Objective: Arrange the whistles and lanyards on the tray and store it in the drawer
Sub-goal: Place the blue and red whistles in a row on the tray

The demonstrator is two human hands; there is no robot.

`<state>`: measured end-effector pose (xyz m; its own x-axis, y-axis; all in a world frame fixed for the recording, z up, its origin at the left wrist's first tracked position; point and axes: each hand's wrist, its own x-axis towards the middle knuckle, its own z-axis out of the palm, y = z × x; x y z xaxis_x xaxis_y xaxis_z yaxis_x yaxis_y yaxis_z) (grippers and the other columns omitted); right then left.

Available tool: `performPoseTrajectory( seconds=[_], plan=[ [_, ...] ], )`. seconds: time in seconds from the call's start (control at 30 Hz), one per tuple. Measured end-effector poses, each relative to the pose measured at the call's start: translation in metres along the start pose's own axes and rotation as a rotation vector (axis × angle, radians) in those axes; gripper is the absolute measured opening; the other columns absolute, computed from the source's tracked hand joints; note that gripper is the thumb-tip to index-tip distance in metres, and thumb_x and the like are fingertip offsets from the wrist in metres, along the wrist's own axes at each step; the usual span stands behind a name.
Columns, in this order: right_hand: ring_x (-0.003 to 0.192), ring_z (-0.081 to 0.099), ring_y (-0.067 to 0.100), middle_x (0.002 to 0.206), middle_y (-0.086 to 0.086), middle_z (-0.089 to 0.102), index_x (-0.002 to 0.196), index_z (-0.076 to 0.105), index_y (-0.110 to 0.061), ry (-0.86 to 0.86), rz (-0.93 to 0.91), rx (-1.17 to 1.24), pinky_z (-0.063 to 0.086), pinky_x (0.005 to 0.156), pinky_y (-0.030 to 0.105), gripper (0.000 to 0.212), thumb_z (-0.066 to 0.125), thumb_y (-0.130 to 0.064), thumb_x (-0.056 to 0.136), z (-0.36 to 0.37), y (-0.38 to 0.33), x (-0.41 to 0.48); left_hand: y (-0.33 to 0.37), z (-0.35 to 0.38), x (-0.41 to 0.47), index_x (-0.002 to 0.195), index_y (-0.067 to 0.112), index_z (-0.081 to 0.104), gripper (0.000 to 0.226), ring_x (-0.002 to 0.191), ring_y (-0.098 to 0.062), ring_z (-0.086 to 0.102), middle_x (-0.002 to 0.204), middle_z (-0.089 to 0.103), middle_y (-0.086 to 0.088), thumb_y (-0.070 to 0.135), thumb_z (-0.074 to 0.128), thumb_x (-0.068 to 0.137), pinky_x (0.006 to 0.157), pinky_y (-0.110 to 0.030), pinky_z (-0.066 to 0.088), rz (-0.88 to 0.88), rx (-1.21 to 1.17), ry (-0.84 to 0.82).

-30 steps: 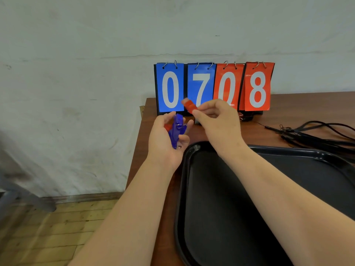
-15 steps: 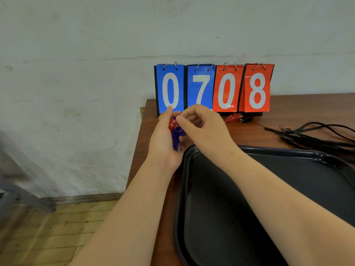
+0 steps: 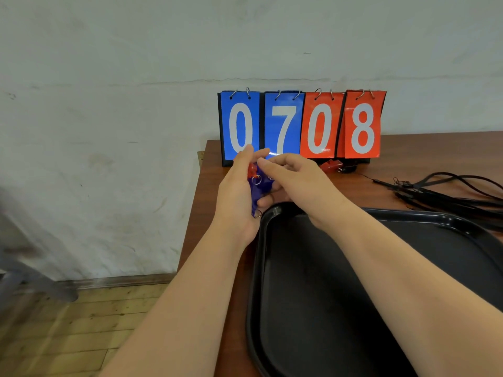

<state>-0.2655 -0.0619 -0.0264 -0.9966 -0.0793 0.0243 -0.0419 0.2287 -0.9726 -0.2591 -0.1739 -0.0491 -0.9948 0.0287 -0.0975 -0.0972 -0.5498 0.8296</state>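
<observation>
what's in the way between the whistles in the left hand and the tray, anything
Nothing visible blocks it. The left hand grips the whistles just beside the far left corner of the tray, whose floor looks bare. Only the right hand, fingers on the whistles, reaches across that corner.

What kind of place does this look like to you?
Probably a sports equipment room or coach's desk, though that's a guess. A flip scoreboard reading 07 and 08 stands on the wooden table, the left hand holds red and blue whistles, and black lanyards lie on the table nearby.
</observation>
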Motion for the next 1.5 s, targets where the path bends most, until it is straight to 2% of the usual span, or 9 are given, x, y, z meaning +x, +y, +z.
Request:
performPoseTrajectory(
  seconds=[0.1,0.17,0.43,0.57,0.77,1.0,1.2,1.4,1.5],
  plan=[
    [0.062,0.071,0.008,0.092,0.006,0.072,0.104,0.060,-0.017,0.026,0.043,-0.021,0.057,0.061,0.020,0.041,0.061,-0.055,0.088,-0.002,-0.003,-0.002,0.000,0.002,-0.002,0.120,0.022,0.069,0.041,0.097,-0.025,0.072,0.113,0.073,-0.006,0.051,0.056,0.094,0.068,-0.029,0.055,0.015,0.100,-0.003],
    [0.053,0.065,0.002,0.086,0.000,0.070,0.104,0.060,-0.016,0.058,0.076,-0.051,0.048,0.050,0.012,0.043,0.059,-0.057,0.088,-0.004,-0.005,-0.004,-0.001,0.005,-0.005,0.118,0.028,0.070,0.036,0.080,-0.024,0.070,0.111,0.073,-0.005,0.050,0.056,0.094,0.065,-0.028,0.051,0.043,0.194,-0.041],
    [0.102,0.069,0.026,0.105,0.007,0.073,0.107,0.064,-0.018,-0.021,0.280,0.318,0.051,0.064,0.024,0.034,0.073,-0.040,0.082,-0.015,-0.009,-0.006,0.000,0.010,-0.006,0.118,0.032,0.070,0.042,0.050,-0.014,0.054,0.111,0.072,-0.011,0.053,0.068,0.081,0.045,-0.022,0.041,0.054,0.159,-0.078],
    [0.099,0.071,0.022,0.105,0.007,0.073,0.115,0.060,-0.019,-0.047,0.319,0.505,0.053,0.064,0.023,0.037,0.075,-0.026,0.082,-0.018,-0.008,-0.007,0.000,0.009,-0.003,0.118,0.024,0.068,0.041,0.053,-0.016,0.055,0.101,0.070,-0.015,0.051,0.068,0.087,0.043,-0.023,0.040,0.009,0.135,-0.057],
    [0.105,0.068,0.021,0.107,0.007,0.074,0.117,0.067,-0.016,-0.041,0.245,0.610,0.056,0.090,0.036,0.033,0.072,-0.016,0.085,-0.029,-0.009,-0.002,0.001,0.009,-0.004,0.122,0.021,0.065,0.043,0.055,-0.016,0.059,0.095,0.070,-0.013,0.049,0.064,0.089,0.041,-0.021,0.041,0.014,0.094,-0.059],
    [0.097,0.071,0.021,0.110,0.010,0.070,0.126,0.060,-0.009,0.081,0.159,0.709,0.059,0.077,0.031,0.036,0.066,-0.015,0.091,-0.040,-0.022,-0.005,-0.003,0.011,-0.004,0.115,0.020,0.064,0.036,0.056,-0.016,0.061,0.086,0.067,-0.010,0.048,0.060,0.093,0.041,-0.020,0.041,0.041,0.201,0.017],
    [0.083,0.070,0.017,0.100,0.009,0.073,0.106,0.072,-0.006,0.031,-0.034,0.211,0.056,0.072,0.028,0.022,0.070,-0.019,0.089,-0.054,-0.061,-0.022,-0.003,0.011,-0.003,0.109,0.015,0.066,0.036,0.053,-0.016,0.058,0.075,0.066,-0.009,0.047,0.058,0.095,0.041,-0.021,0.040,0.021,0.227,0.062],
    [0.083,0.071,0.014,0.088,0.000,0.075,0.096,0.075,-0.018,-0.023,-0.013,-0.504,0.060,0.077,0.033,0.019,0.079,-0.027,0.080,-0.060,-0.065,-0.040,-0.006,0.013,-0.004,0.106,0.013,0.066,0.038,0.050,-0.013,0.059,0.079,0.068,-0.012,0.049,0.056,0.096,0.043,-0.020,0.042,0.060,0.295,0.139],
    [0.084,0.062,0.009,0.096,-0.006,0.067,0.099,0.071,-0.023,-0.027,0.070,-0.558,0.050,0.063,0.021,0.019,0.075,-0.030,0.083,-0.053,-0.037,-0.040,-0.009,0.012,-0.003,0.105,0.017,0.067,0.036,0.052,-0.011,0.060,0.090,0.071,-0.010,0.050,0.056,0.096,0.042,-0.018,0.044,0.098,0.278,0.246]
  ],
)
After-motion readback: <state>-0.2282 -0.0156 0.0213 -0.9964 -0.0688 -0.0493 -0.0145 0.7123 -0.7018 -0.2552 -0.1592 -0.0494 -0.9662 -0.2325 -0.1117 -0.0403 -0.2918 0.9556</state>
